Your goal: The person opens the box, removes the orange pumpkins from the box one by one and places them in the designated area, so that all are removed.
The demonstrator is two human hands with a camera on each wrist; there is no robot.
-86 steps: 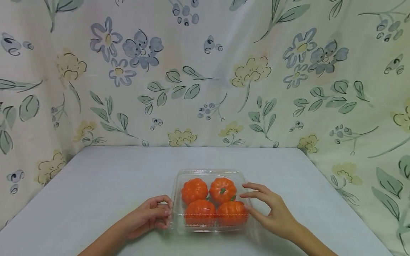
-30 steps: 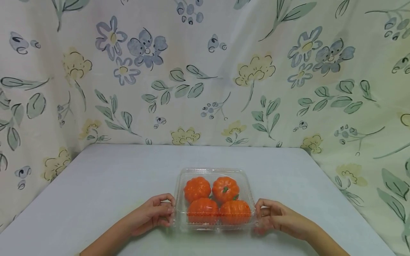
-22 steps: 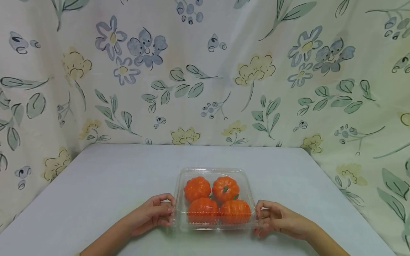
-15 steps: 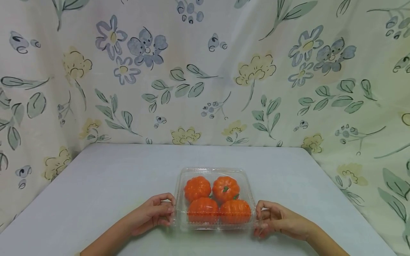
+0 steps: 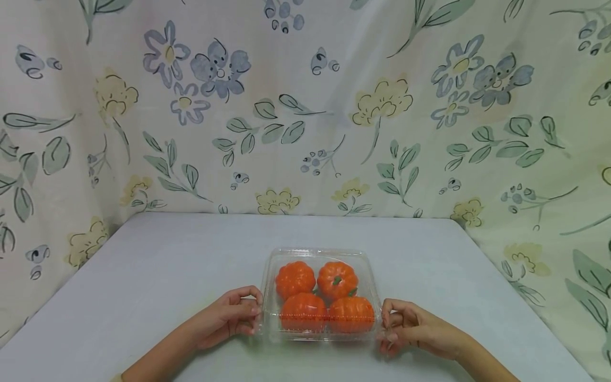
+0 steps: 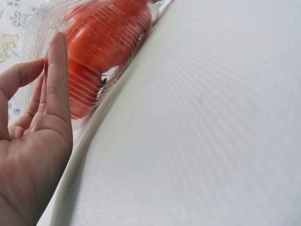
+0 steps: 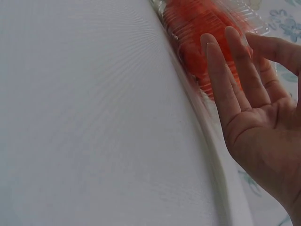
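Note:
A clear plastic clamshell box (image 5: 320, 336) sits on the table with several small orange pumpkins inside, in two rows. Green stems show on some of these pumpkins (image 5: 337, 279). At the box's left edge, my left hand (image 5: 228, 317) pinches the rim between thumb and fingers. My right hand (image 5: 416, 330) pinches the rim near the front right corner, its other fingers curled below. In the left wrist view, the fingers (image 6: 57, 89) lie along the ribbed side of the box. The right wrist view shows thumb and fingertips (image 7: 237, 42) right at the box edge.
The white-covered table (image 5: 191, 249) extends behind and to both sides of the box. A curtain (image 5: 305, 132) printed with flowers and leaves hangs along the back and sides of the table.
From 2.9 s ago, my right hand has moved from over the box's right side, fingers spread, down to its right rim and taken hold. The left hand keeps its grip; the view shifts slightly.

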